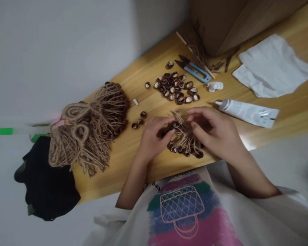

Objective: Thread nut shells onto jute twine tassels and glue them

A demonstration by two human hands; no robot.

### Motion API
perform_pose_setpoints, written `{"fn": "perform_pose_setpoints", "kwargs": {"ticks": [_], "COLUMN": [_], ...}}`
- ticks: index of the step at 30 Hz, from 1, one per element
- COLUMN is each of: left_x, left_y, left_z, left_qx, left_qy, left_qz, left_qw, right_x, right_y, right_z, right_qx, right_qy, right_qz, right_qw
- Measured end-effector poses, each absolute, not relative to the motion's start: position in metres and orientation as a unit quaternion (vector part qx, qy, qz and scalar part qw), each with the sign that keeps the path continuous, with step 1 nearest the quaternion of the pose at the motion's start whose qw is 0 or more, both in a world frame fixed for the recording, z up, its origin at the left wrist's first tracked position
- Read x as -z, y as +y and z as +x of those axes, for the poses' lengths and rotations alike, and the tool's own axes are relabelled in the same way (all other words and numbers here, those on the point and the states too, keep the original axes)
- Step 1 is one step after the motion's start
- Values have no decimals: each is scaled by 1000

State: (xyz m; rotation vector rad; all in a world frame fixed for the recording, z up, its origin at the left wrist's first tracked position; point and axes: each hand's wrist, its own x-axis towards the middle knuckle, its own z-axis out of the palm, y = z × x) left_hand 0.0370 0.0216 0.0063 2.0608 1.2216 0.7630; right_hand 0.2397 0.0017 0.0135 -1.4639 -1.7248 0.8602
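My left hand (155, 137) pinches a dark nut shell (175, 125) between thumb and fingertips, at the left side of a bundle of brown cords (188, 136). Several nut shells hang at the cords' lower ends, near the table's front edge. My right hand (214, 131) is at the right side of the bundle, thumb and index finger curved and apart. Whether a cord lies between those fingers is hard to make out. Behind the hands lies a pile of loose half shells (176, 85).
Corded bundles (92, 126) cover the table's left part. Blue snips (195, 70), a stick, a crumpled tissue (215, 86), a white tube (248, 111) and a white cloth (274, 66) lie behind and right. A small white cap (136, 101) lies left of the pile. A black item (48, 181) hangs at the left edge.
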Motion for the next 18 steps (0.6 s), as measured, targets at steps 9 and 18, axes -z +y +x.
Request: {"fn": "perform_pose_setpoints", "kwargs": {"ticks": [9,18], "left_x": [-4,-8], "left_y": [19,15], "left_z": [36,36], "left_qx": [-280,-269], "left_qy": [479,489], "left_qz": [774,781], "left_qw": [304,281], "right_x": [-6,-7], "right_y": [0,7], "right_z": [251,248], "right_qx": [-295,-218], "right_qy": [-676,-738], "right_qz": [-579,-564], "right_qw": [347,299]}}
